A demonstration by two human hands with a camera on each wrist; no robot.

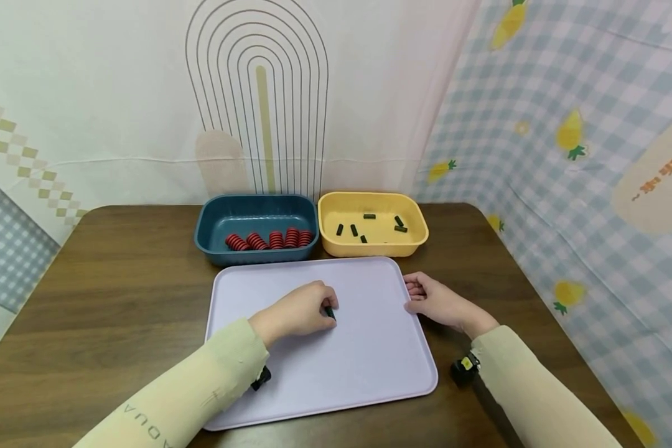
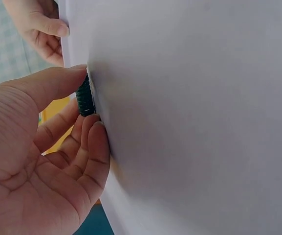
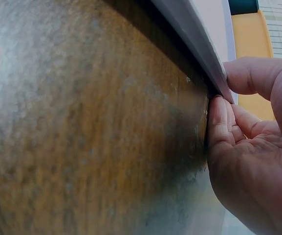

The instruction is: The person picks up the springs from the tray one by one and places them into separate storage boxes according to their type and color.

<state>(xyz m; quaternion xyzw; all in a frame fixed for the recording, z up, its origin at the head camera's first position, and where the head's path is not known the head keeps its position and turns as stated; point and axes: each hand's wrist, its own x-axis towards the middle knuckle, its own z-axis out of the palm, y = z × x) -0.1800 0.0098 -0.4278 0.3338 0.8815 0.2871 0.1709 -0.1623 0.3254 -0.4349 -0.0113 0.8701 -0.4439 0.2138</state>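
Note:
On the lilac tray (image 1: 369, 354), my left hand (image 1: 299, 309) pinches a small dark green ridged piece (image 2: 85, 99). The thumb is at one end and the fingertips at the other, close over the tray surface. My right hand (image 1: 439, 303) holds the tray's right edge. In the right wrist view its thumb (image 3: 250, 73) lies over the rim, with the other fingers curled against the edge from below and outside.
Behind the tray stand a dark blue bin (image 1: 257, 255) with several red-and-black ridged pieces (image 1: 276, 240) and a yellow bin (image 1: 369, 249) with several dark green pieces (image 1: 369, 216). All are on a brown wooden table (image 1: 117, 298). Patterned cloth (image 1: 369, 93) hangs behind.

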